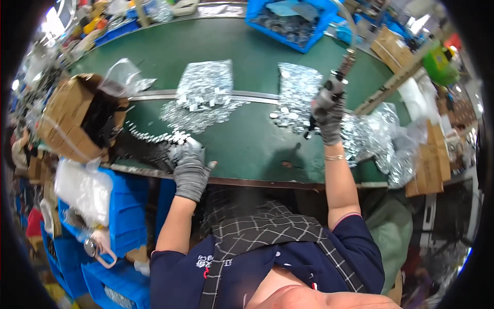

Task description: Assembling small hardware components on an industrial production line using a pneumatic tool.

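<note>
My left hand (190,174), in a grey knit glove, reaches to the near edge of the green table. Its thumb stands out to the right. Its fingertips are blurred among small silvery metal pieces (179,137), so any grip there is unclear. A curved row of such pieces (146,136) runs off to the left. My right hand (329,116), gloved alike, is closed around a pneumatic screwdriver (337,77) attached to a hose. Its dark tip points down over the table. Beyond my left hand lies a heap of small metal parts (198,114); another heap (297,92) lies left of the screwdriver.
A tipped cardboard box (74,118) stands on the table's left. At the back sits a blue bin (303,46). Clear plastic bags (381,136) of silvery parts crowd the right side. A metal strip (257,96) crosses the green table (257,139). Blue crates (131,211) stand lower left.
</note>
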`<state>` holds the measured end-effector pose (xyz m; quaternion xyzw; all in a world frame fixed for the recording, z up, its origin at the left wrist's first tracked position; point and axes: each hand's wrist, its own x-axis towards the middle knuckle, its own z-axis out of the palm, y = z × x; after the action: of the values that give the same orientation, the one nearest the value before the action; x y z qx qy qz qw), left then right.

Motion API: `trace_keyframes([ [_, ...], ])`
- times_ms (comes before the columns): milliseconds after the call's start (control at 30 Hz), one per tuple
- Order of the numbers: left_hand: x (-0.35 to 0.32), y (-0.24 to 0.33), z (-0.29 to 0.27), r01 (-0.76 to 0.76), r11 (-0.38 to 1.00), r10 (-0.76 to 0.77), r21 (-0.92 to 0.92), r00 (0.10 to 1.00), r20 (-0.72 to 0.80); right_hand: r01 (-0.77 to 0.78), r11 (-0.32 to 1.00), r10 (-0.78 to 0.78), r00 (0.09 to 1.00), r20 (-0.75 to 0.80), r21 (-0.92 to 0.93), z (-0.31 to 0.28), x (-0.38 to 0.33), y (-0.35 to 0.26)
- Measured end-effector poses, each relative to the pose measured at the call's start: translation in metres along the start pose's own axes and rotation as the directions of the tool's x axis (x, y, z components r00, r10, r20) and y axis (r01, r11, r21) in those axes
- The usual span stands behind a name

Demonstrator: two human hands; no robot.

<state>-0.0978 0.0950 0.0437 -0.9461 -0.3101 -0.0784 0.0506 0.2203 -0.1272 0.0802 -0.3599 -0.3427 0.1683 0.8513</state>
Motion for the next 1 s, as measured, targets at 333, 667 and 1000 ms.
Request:
trace_keyframes([
  [333,0.034,0.015,0.015,0.111,0.993,-0.073,-0.047,0.866,0.495,-0.158,-0.252,0.311,0.921,-0.235,-0.955,-0.091,-0.048,-0.017],
  [667,0.041,0.043,0.022,-0.026,0.999,-0.004,0.041,0.789,0.614,0.114,-0.779,0.409,0.837,-0.364,-0.616,-0.142,-0.077,-0.05],
  [1000,0.038,0.014,0.007,0.123,0.654,0.148,-0.747,0.947,0.286,-0.181,0.026,0.268,0.949,-0.167,-0.983,-0.083,-0.089,-0.023],
])
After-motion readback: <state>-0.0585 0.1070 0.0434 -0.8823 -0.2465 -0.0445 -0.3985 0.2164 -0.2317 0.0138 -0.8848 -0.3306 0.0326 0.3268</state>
